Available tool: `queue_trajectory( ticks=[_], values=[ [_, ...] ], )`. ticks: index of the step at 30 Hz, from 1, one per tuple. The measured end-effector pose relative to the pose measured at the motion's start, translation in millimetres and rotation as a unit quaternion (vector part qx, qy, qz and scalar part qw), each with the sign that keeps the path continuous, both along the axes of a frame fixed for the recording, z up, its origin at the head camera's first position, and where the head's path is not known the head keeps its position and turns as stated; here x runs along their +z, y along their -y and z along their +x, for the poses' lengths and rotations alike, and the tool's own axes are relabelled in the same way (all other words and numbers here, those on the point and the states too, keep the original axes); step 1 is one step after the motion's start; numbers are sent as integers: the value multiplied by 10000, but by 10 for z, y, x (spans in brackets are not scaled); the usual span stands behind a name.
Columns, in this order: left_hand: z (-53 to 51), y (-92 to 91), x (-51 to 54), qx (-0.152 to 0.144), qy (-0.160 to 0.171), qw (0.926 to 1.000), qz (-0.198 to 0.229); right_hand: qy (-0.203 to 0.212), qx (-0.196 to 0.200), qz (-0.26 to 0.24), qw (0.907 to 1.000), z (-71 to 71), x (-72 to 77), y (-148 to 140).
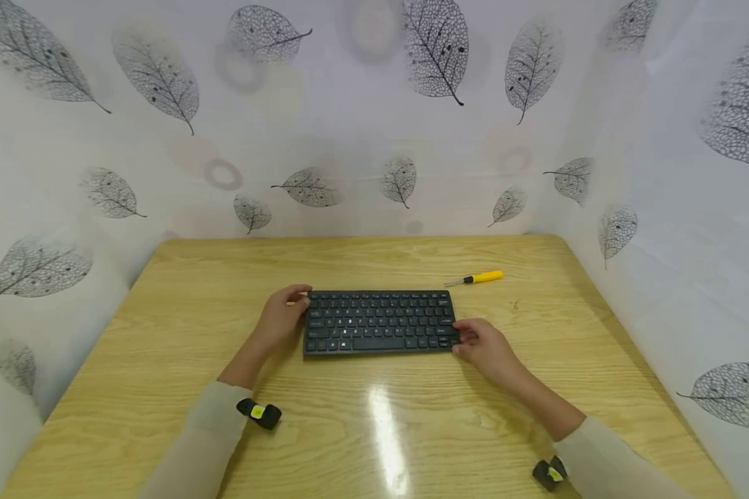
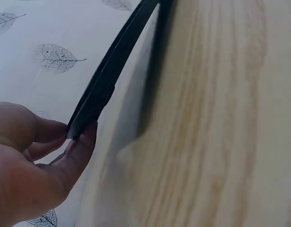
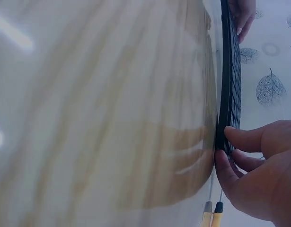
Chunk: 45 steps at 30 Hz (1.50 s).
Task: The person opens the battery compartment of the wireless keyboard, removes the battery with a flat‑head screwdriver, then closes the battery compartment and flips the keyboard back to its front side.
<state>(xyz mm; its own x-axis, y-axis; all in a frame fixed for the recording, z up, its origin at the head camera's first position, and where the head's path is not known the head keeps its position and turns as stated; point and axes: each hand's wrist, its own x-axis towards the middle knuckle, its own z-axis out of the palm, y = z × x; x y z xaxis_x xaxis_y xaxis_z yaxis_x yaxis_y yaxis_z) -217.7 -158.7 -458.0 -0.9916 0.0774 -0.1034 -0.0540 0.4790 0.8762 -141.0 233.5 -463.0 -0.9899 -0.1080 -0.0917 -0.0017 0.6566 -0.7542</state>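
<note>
A compact black keyboard (image 1: pixel 381 322) is held between both hands over the wooden table, keys facing up. My left hand (image 1: pixel 282 315) pinches its left end near the upper corner. In the left wrist view, the keyboard's edge (image 2: pixel 107 71) stands off the tabletop with a gap and shadow beneath it. My right hand (image 1: pixel 489 350) grips the right end near the lower corner, thumb and fingers on either side of the edge. In the right wrist view, the keyboard (image 3: pixel 225 71) is edge-on beside the glossy tabletop, with the left hand (image 3: pixel 244 16) at its far end.
Behind the keyboard's right end lies a screwdriver (image 1: pixel 487 276) with a yellow handle, its shaft pointing left. The wooden table (image 1: pixel 131 409) meets leaf-patterned white coverings (image 1: pixel 343 125) at the back and sides. Light glares off its front middle.
</note>
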Motion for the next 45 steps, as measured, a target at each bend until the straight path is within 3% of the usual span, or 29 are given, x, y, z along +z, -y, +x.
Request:
queue_trajectory(
  ticks=[7,11,19,27,35,45],
  values=[
    [31,104,177,-216,206,9957,878,49,19,-55,10000,-21,6,57],
    [29,148,288,-311,131,9928,1149,93,70,-237,9997,-50,1,85],
    [28,163,545,-251,-79,9909,1324,326,136,-746,9966,-133,-16,179],
    [3,99,788,13,-430,9912,1250,531,243,-1028,9930,-180,-22,310],
    [-1,44,1021,-91,-628,9867,1498,619,320,-1104,9914,-205,-28,401],
    [-24,-36,1229,-174,-964,9823,1598,519,465,-1181,9906,-234,-50,564]
  ],
)
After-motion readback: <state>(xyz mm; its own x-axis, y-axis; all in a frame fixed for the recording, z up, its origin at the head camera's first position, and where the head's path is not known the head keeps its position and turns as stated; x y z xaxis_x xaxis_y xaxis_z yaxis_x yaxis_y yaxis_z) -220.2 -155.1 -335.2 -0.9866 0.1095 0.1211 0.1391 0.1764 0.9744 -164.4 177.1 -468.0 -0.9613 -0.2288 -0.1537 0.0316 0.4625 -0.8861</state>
